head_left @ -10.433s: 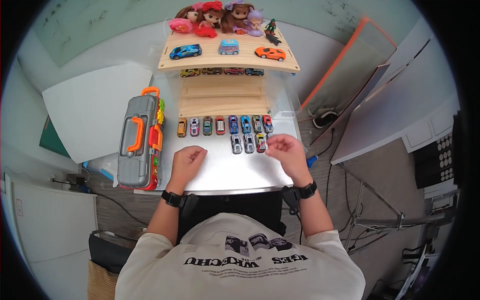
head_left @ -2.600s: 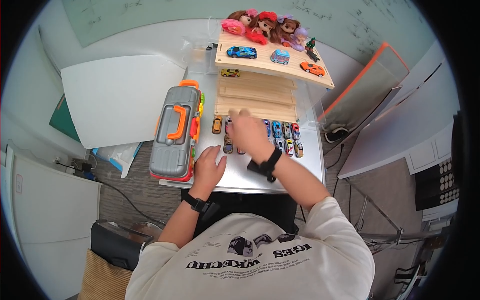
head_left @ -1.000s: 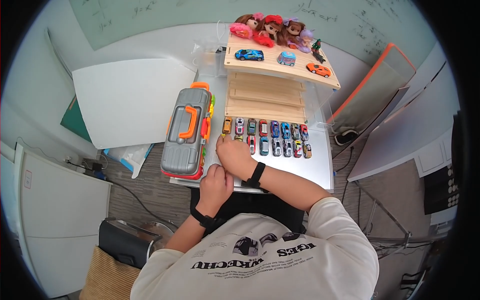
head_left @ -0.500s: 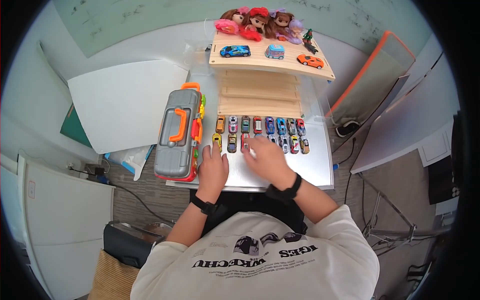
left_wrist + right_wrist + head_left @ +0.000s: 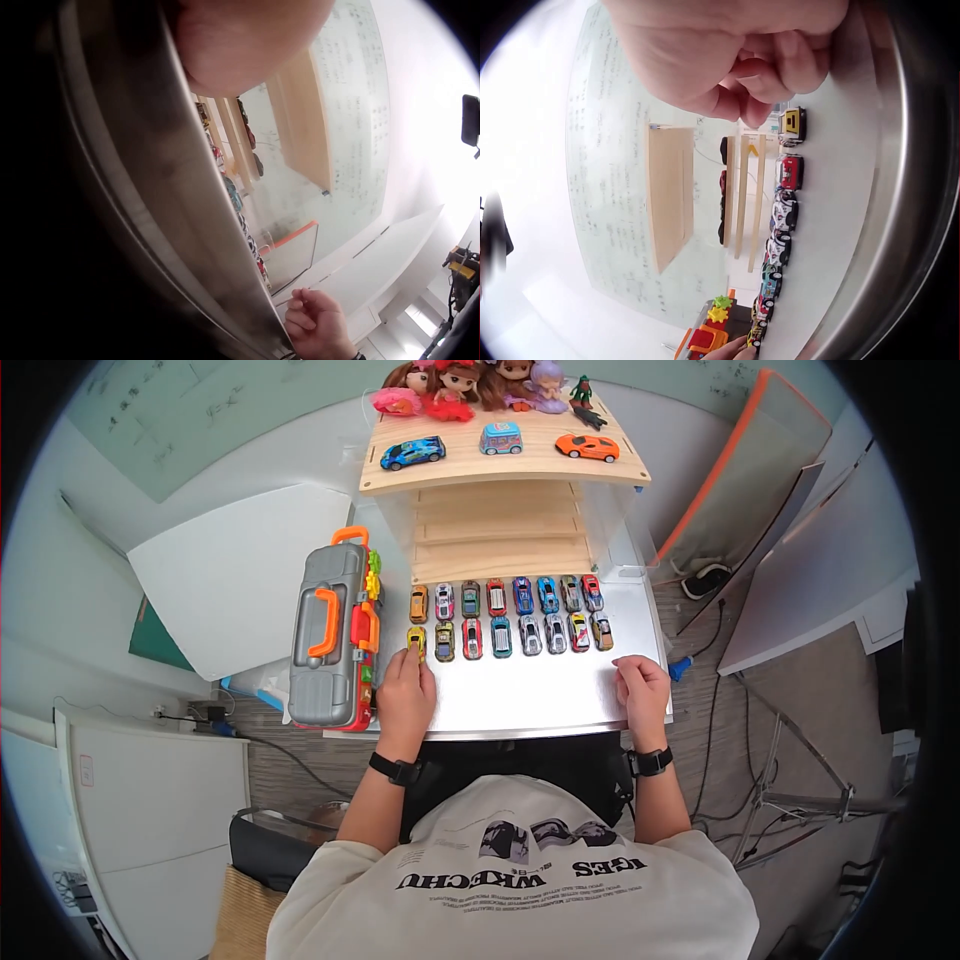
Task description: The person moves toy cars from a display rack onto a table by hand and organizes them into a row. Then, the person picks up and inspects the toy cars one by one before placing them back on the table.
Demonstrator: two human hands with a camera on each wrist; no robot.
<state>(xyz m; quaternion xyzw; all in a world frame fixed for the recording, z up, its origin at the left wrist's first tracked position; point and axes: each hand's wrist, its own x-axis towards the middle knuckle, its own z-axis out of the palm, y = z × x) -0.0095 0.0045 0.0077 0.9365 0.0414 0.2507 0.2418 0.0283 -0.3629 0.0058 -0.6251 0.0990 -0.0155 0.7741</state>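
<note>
Toy cars stand in two rows on the shiny metal tabletop (image 5: 520,695) in the head view. At the left end of the nearer row is a yellow toy car (image 5: 416,640). My left hand (image 5: 405,700) reaches to its rear end, fingertips right at the bodywork. In the right wrist view, fingertips (image 5: 739,349) of that hand appear beside the same car. Off to the right, my right hand (image 5: 643,695) holds nothing, its fingers loosely curled, nearer to me than the brown-roofed toy car (image 5: 601,632) ending the nearer row.
Behind the rows rises a wooden display shelf (image 5: 500,520); a blue car (image 5: 413,453), small bus (image 5: 501,438), orange car (image 5: 588,448) and several dolls (image 5: 455,390) sit on top. Dark toy cars (image 5: 724,187) show on an inner ledge. A grey toolbox (image 5: 325,650) stands at left.
The nearer row has grown from a few cars at its right to a full row. Cars beneath the top board went from head view. My right hand moved left, then back right; my left reached the yellow car.
</note>
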